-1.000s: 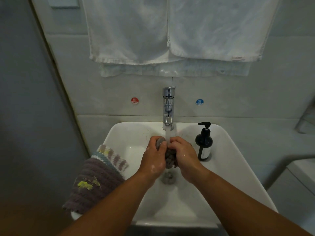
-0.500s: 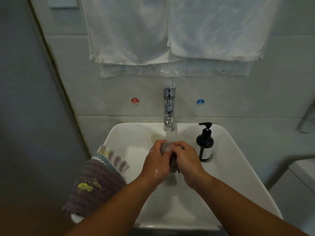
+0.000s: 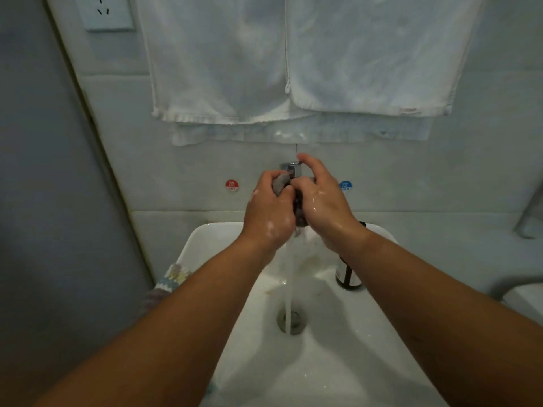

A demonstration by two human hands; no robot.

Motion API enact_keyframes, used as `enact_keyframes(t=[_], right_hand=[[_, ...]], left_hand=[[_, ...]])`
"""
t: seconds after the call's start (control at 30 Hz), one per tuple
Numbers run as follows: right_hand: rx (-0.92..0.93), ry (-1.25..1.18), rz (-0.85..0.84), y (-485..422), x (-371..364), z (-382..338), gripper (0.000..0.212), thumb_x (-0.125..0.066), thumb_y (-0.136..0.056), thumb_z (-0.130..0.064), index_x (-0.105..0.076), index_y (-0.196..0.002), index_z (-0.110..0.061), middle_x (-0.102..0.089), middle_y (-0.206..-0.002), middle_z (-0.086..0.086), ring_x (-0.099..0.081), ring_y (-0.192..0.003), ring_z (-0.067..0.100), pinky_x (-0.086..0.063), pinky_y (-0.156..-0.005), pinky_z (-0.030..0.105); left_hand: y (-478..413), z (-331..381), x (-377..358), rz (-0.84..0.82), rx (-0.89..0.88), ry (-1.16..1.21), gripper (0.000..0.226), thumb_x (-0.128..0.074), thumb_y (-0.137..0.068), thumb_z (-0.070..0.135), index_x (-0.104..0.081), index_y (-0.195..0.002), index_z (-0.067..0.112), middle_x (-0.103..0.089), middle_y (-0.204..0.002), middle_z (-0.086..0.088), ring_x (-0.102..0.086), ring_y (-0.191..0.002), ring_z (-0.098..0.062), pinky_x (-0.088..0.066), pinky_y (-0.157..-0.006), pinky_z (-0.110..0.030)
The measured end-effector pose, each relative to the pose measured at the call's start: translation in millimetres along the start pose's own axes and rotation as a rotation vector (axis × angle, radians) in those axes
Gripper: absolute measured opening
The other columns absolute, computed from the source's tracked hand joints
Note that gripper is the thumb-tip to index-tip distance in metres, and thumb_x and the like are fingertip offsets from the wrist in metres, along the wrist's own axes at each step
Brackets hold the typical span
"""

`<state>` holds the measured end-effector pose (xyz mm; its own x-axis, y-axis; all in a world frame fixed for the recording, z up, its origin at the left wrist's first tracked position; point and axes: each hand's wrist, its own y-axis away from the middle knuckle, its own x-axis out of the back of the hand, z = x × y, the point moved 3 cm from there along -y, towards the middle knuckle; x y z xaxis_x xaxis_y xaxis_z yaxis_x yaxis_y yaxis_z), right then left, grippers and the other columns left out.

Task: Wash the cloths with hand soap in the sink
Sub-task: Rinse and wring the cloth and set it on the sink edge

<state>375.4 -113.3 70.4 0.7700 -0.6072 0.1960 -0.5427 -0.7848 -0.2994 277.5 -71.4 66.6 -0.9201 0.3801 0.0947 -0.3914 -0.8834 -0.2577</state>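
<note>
A small wet grey cloth point(image 3: 281, 183) is bunched between both hands, held high in front of the chrome tap point(image 3: 291, 167). My left hand point(image 3: 269, 212) grips its left side, with soap suds on the skin. My right hand point(image 3: 321, 201) grips the right side, its index finger raised by the tap top. Water streams down below the hands to the drain point(image 3: 291, 320) of the white sink point(image 3: 352, 362). A second cloth point(image 3: 173, 279), striped and knitted, lies on the sink's left rim, mostly hidden by my left forearm. The dark soap pump bottle point(image 3: 348, 277) stands at the right rim, partly hidden by my right wrist.
Two white towels point(image 3: 293, 60) hang on the wall above the tap. Red hot point(image 3: 231, 185) and blue cold point(image 3: 345, 185) stickers flank the tap. A wall socket point(image 3: 107, 13) is at the upper left. A grey wall closes the left side.
Both hands have lifted the grey cloth out of the stream, up to the level of the tap top. Water now falls straight to the drain. The view has tilted down and nearer.
</note>
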Motion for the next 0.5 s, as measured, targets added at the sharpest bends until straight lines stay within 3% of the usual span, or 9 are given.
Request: enact_keyframes(t=[0.2,0.3,0.43,0.5], right_hand=[[0.074,0.132,0.06,5,1,6,0.041,-0.043,-0.098,-0.024,-0.05,-0.132,-0.045,-0.067,-0.088,-0.002,-0.067,-0.081,0.016,-0.06,-0.076,0.038],[0.074,0.152,0.028,18,0,13,0.045,-0.043,-0.101,-0.025,-0.045,-0.14,-0.046,-0.065,-0.078,-0.007,-0.065,-0.072,0.008,-0.056,-0.07,0.029],[0.029,0.079,0.0,39,-5,20,0.044,-0.043,-0.104,-0.033,-0.037,-0.144,-0.049,-0.069,-0.095,-0.006,-0.067,-0.09,0.007,-0.055,-0.083,0.027],[-0.008,0.032,-0.006,59,-8,29,0.034,-0.042,-0.105,-0.04,-0.042,-0.14,-0.043,-0.069,-0.1,-0.009,-0.067,-0.089,0.001,-0.053,-0.075,0.017]], left_hand=[[6,-9,-4,-0.011,0.019,0.01,0.017,-0.048,-0.105,0.027,-0.057,-0.12,0.029,-0.067,-0.109,0.0,-0.068,-0.096,-0.016,-0.063,-0.081,-0.037],[20,-19,-7,-0.007,0.013,0.017,0.018,-0.045,-0.107,0.031,-0.055,-0.122,0.031,-0.066,-0.109,0.004,-0.067,-0.097,-0.012,-0.061,-0.077,-0.029],[39,-34,-6,0.075,-0.004,-0.042,0.014,-0.042,-0.107,0.041,-0.048,-0.118,0.038,-0.065,-0.102,0.011,-0.065,-0.094,-0.009,-0.059,-0.083,-0.034],[51,-43,-3,0.109,-0.012,-0.074,0.013,-0.042,-0.106,0.043,-0.047,-0.117,0.038,-0.066,-0.096,0.009,-0.066,-0.087,-0.007,-0.058,-0.075,-0.028]])
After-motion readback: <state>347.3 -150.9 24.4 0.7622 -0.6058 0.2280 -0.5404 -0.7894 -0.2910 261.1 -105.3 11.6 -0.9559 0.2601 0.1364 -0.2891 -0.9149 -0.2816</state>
